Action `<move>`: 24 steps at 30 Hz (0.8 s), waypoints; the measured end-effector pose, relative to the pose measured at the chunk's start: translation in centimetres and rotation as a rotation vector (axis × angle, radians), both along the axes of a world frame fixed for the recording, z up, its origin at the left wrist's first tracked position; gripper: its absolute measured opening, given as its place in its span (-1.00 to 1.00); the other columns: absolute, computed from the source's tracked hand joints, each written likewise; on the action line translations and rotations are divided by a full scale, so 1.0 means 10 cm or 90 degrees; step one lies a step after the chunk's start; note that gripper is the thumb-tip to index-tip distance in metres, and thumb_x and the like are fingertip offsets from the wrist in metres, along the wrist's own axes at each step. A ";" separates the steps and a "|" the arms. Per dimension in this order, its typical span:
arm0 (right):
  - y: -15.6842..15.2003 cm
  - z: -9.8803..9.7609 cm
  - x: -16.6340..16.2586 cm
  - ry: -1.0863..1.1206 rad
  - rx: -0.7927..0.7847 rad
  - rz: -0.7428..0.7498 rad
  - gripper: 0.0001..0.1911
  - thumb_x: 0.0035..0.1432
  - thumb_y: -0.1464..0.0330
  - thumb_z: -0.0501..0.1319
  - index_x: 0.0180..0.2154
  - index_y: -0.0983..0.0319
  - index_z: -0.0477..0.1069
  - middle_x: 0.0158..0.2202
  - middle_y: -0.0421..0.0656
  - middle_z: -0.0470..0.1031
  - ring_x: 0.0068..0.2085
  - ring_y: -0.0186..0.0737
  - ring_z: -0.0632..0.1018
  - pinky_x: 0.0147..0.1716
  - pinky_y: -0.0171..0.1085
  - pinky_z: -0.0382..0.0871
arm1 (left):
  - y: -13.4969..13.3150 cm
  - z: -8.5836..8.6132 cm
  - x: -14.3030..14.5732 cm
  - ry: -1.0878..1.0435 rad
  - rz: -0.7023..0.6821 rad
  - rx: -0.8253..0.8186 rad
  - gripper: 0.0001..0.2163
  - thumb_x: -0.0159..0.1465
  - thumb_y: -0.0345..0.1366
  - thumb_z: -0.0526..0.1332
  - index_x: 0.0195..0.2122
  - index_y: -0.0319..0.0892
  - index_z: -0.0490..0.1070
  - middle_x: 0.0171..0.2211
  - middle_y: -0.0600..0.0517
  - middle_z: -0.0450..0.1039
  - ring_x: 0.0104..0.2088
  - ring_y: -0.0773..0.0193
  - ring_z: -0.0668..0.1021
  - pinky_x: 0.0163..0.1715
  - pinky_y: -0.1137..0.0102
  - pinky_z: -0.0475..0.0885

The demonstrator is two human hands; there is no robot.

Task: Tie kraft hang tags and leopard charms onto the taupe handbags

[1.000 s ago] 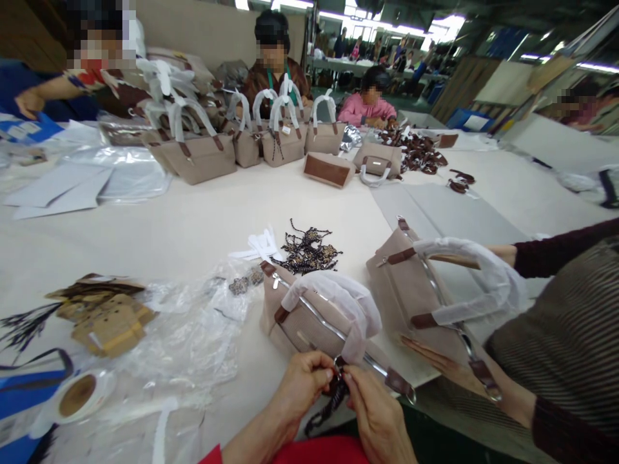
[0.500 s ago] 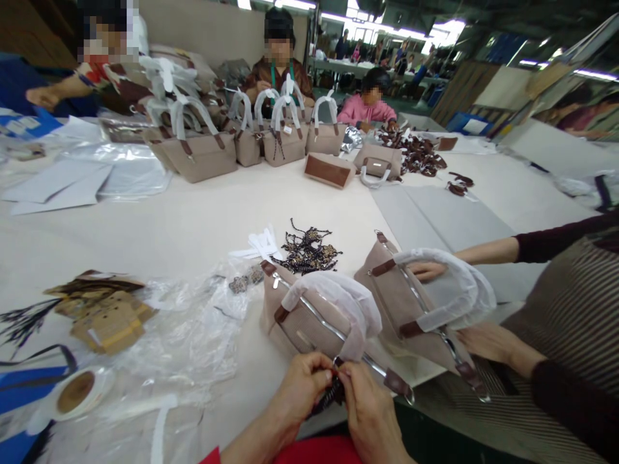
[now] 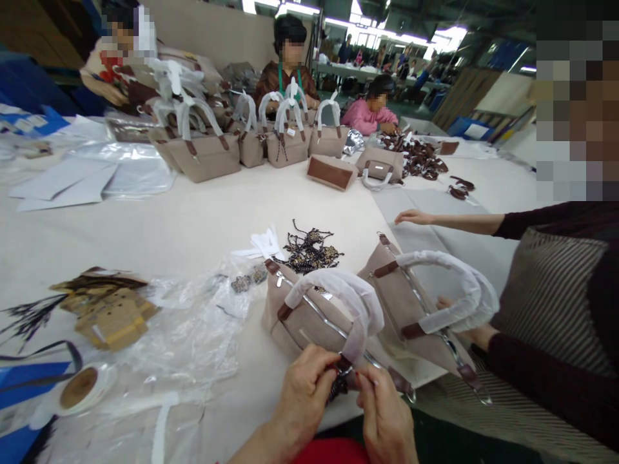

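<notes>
A beige handbag (image 3: 300, 319) with brown trim and white-wrapped handles (image 3: 355, 303) stands tilted in front of me. At the base of its near handle, my left hand (image 3: 307, 390) pinches a dark braided cord charm (image 3: 337, 388) that hangs by the metal hardware. My right hand (image 3: 387, 409) is just to the right, thumb and fingertips pressed together close to the charm; what lies between them is too small to make out. A pile of similar braided charms (image 3: 312, 250) lies behind the bag, beside white paper strips (image 3: 265, 243).
A second beige handbag (image 3: 394, 299) stands at right, by a co-worker's hand (image 3: 416, 217) and striped apron (image 3: 556, 283). At left are clear plastic (image 3: 193, 335), cardboard pieces (image 3: 113, 316) and a tape roll (image 3: 80, 388). Finished-looking bags (image 3: 207, 158) line the back, where other people sit.
My hands have drawn slightly apart, the right one moving right. The co-worker's far hand has left the second bag and reaches over the table; their body has leaned in.
</notes>
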State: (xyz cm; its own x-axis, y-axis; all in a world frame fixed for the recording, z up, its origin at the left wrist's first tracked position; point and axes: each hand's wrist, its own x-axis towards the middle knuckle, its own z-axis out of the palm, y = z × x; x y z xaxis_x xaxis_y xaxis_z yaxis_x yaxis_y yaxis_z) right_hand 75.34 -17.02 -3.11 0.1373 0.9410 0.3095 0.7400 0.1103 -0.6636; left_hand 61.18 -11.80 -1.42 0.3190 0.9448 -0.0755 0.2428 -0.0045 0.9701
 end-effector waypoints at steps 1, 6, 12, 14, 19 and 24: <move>-0.01 0.01 -0.02 0.024 0.000 -0.002 -0.80 0.27 0.34 -0.08 -0.25 0.20 0.29 -0.48 -0.17 0.40 -0.57 -0.33 0.42 -0.55 -0.33 0.31 | 0.00 0.00 0.02 -0.003 -0.038 0.037 -0.77 0.15 -0.40 0.05 -0.28 -0.21 0.49 -0.37 -0.07 0.41 -0.31 0.23 0.48 -0.28 0.39 0.37; -0.01 0.07 -0.07 0.165 -0.056 -0.023 -0.77 0.24 0.26 -0.02 -0.32 0.20 0.34 -0.56 -0.26 0.35 -0.60 -0.38 0.38 -0.55 -0.37 0.29 | 0.05 -0.04 0.10 -0.042 -0.121 0.037 -0.77 0.20 -0.37 0.04 -0.41 -0.25 0.50 -0.38 -0.08 0.38 -0.36 0.28 0.46 -0.34 0.46 0.37; 0.02 0.18 -0.01 0.425 -0.139 -0.092 -0.71 0.19 0.19 0.06 -0.17 0.26 0.33 -0.49 -0.19 0.47 -0.48 -0.32 0.49 -0.47 -0.37 0.42 | 0.08 -0.12 0.08 -0.096 -0.035 -0.137 -0.83 0.12 -0.32 0.13 -0.47 -0.22 0.50 -0.52 0.05 0.34 -0.52 0.38 0.39 -0.50 0.50 0.30; 0.02 0.22 0.01 0.441 -0.127 -0.103 -0.68 0.19 0.18 0.05 -0.13 0.26 0.33 -0.42 -0.15 0.50 -0.44 -0.29 0.52 -0.41 -0.33 0.46 | 0.07 -0.13 0.08 -0.109 -0.016 -0.174 -0.84 0.09 -0.30 0.15 -0.49 -0.22 0.49 -0.52 0.07 0.33 -0.54 0.39 0.38 -0.53 0.50 0.29; 0.01 0.27 -0.03 0.520 -0.066 -0.137 -0.76 0.20 0.21 0.06 -0.13 0.16 0.28 -0.38 -0.19 0.51 -0.46 -0.31 0.55 -0.46 -0.31 0.50 | 0.08 -0.13 0.11 -0.145 0.008 -0.232 -0.85 0.05 -0.29 0.16 -0.49 -0.22 0.48 -0.53 0.09 0.31 -0.61 0.42 0.35 -0.59 0.49 0.26; 0.01 0.28 -0.06 0.546 -0.012 -0.142 -0.83 0.21 0.27 0.08 -0.19 0.17 0.31 -0.37 -0.18 0.51 -0.47 -0.31 0.55 -0.49 -0.30 0.51 | 0.09 -0.11 0.12 -0.159 0.026 -0.246 -0.86 0.01 -0.29 0.17 -0.53 -0.23 0.48 -0.57 0.10 0.30 -0.63 0.43 0.34 -0.62 0.50 0.24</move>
State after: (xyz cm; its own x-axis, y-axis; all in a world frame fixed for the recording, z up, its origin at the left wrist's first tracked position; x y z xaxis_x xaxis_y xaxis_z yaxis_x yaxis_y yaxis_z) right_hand 74.73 -16.88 -0.26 0.4964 0.8681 0.0006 -0.0095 0.0061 -0.9999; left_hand 62.36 -10.92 -2.48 0.3345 0.8751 -0.3497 -0.0063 0.3731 0.9277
